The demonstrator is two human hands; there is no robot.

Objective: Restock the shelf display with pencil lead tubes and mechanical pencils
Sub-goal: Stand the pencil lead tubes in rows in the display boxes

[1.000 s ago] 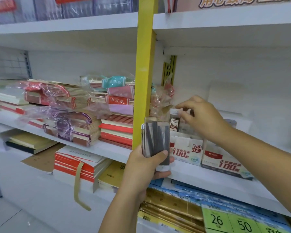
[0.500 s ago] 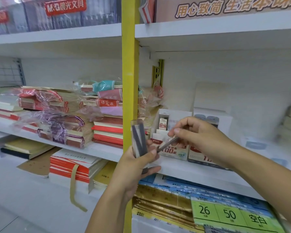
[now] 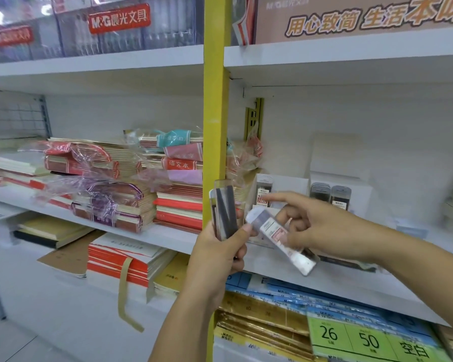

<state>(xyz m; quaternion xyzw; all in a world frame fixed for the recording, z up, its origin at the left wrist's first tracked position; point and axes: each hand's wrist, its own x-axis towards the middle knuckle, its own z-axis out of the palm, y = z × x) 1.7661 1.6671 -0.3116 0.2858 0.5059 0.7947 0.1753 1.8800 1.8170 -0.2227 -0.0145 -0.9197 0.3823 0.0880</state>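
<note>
— Where's the tube?
— The right hand [image 3: 317, 228] pinches one lead tube [image 3: 280, 239], tilted, cap up-left. The display box [image 3: 288, 182] at the shelf's [image 3: 364, 288] left end stands just behind it.
— And the left hand [image 3: 217, 254]?
— It grips the pack [image 3: 224, 212] upright, farther off.

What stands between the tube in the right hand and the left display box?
Nothing visible does. The lead tube held by the right hand tilts just in front of the left display box, whose one standing tube is at its left end.
</note>
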